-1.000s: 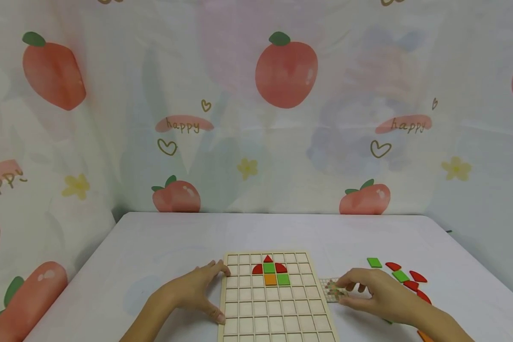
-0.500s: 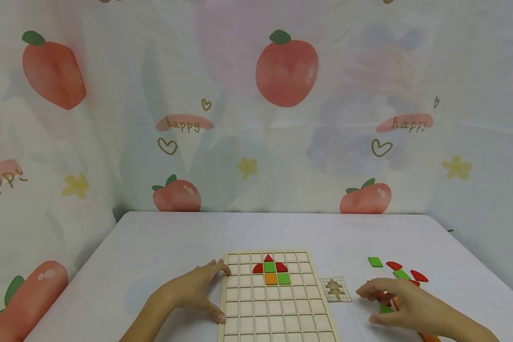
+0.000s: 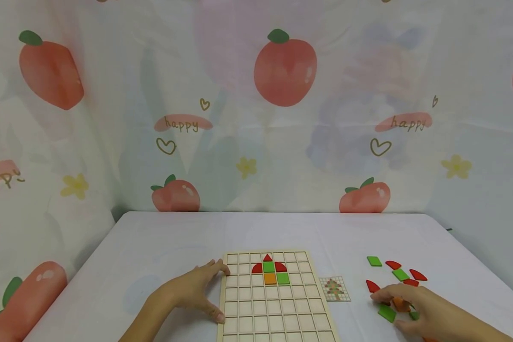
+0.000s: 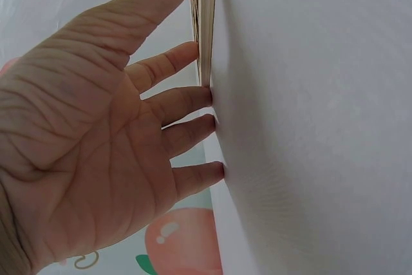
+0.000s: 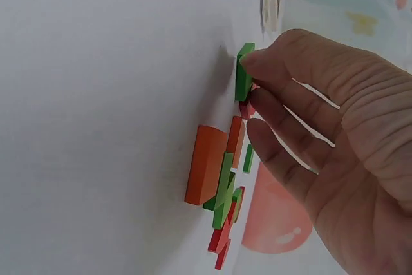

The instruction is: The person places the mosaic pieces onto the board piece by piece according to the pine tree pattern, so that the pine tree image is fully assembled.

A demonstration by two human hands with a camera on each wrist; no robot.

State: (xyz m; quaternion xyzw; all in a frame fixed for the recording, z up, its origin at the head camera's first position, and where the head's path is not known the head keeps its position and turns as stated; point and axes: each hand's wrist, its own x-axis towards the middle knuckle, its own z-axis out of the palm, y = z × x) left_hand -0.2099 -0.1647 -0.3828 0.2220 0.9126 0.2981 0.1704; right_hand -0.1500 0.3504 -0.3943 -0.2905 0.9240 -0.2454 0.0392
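Observation:
In the head view a pale wooden grid board [image 3: 256,308] lies on the table, with red, green and orange tiles set in its upper cells. My left hand [image 3: 192,289] rests along its left edge, thumb and fingers spread; in the left wrist view the fingertips meet the board's side [image 4: 207,30]. Over loose tiles at the right is my right hand [image 3: 423,308], thumb and fingers apart and slightly bent. A green tile [image 3: 386,313] lies between its thumb and index finger. In the right wrist view the thumb tip overlaps a green tile [image 5: 242,82]; a firm grip is not visible.
A small card [image 3: 335,289] printed with a tree pattern lies right of the board. Beyond the right hand are a red tile [image 3: 418,275], a green tile [image 3: 374,261] and others. A fruit-printed curtain [image 3: 256,142] hangs behind the table.
My right hand has moved right, away from the card, and come down over the loose tiles. The card is now uncovered. The left hand stays at the board's edge.

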